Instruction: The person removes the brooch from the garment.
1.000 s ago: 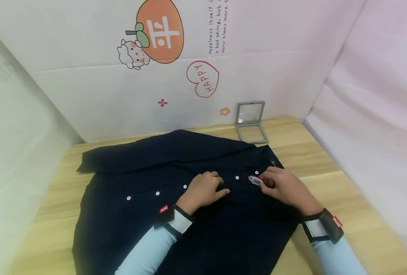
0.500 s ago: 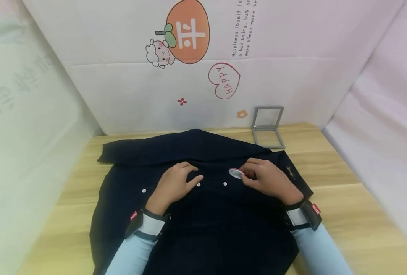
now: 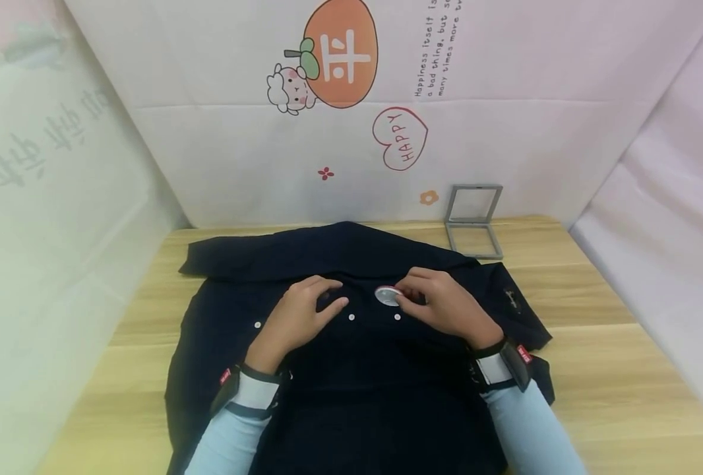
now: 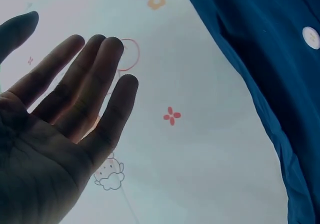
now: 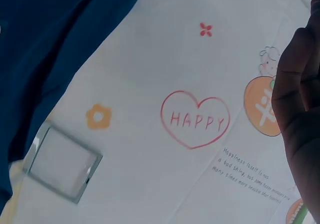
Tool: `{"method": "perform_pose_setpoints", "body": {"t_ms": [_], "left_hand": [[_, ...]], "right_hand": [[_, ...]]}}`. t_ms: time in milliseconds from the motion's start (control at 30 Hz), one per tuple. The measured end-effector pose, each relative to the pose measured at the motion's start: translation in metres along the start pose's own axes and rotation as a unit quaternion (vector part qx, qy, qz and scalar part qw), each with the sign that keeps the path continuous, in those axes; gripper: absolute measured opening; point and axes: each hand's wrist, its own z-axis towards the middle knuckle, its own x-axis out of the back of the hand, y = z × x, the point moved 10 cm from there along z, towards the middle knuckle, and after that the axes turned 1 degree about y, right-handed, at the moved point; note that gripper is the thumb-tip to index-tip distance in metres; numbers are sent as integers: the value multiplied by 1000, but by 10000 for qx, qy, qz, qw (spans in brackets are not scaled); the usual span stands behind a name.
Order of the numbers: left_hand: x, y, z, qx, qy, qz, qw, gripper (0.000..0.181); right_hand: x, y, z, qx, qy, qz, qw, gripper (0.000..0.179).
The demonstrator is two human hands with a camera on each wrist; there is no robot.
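Observation:
A dark navy buttoned shirt [image 3: 351, 402] is spread over the table, its white buttons in a row across it. My right hand [image 3: 437, 300] pinches a round badge [image 3: 386, 296] at its right edge, between thumb and fingers, over the shirt's upper part. The badge shows a silvery, shiny face and a thin red rim. My left hand [image 3: 298, 316] is just left of it over the shirt, thumb and fingers apart with nothing between them. In the left wrist view that hand [image 4: 65, 114] has its fingers stretched out.
An open square case [image 3: 475, 223] with a grey frame and clear panes stands at the back right of the wooden table [image 3: 612, 369], against the printed white cloth wall [image 3: 239, 158]. More white cloth closes off both sides.
My right hand has carried the badge leftward across the shirt. My left hand has moved left too, its fingers opening out. The head view has shifted, so the background sits further right.

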Motion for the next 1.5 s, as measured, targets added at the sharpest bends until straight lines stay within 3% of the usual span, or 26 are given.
{"method": "perform_pose_setpoints", "body": {"t_ms": [167,300,600,867,1100,1200,1333,1433,1500], "left_hand": [[9,12,6,-528,277,-578,9965,31],[19,18,7,-747,515,-1011,9907,29],[37,22,5,-745,796,-1808,9775,24],[32,23,7,-783,678,-1915,9760,20],[32,20,5,-757,966,-1982,9724,18],[39,20,4,-831,1281,-2226,9629,16],[52,20,2,-936,1748,-2699,9423,16],[58,21,0,-923,1981,-2952,9301,17],[61,21,-1,-866,2090,-3021,9260,17]], "right_hand": [[-2,-8,16,26,206,688,9974,8],[-9,-12,28,-122,210,1152,9930,8],[-20,-17,44,-424,306,1538,9867,10],[-21,-14,39,-535,403,1446,9872,9],[-22,-13,35,-510,505,1524,9857,12],[-17,-12,33,-441,780,1526,9842,12],[-11,-11,31,-331,1123,1743,9777,15],[-12,-11,32,-330,1203,2068,9704,18],[-15,-11,33,-376,1183,2374,9634,20]]}}
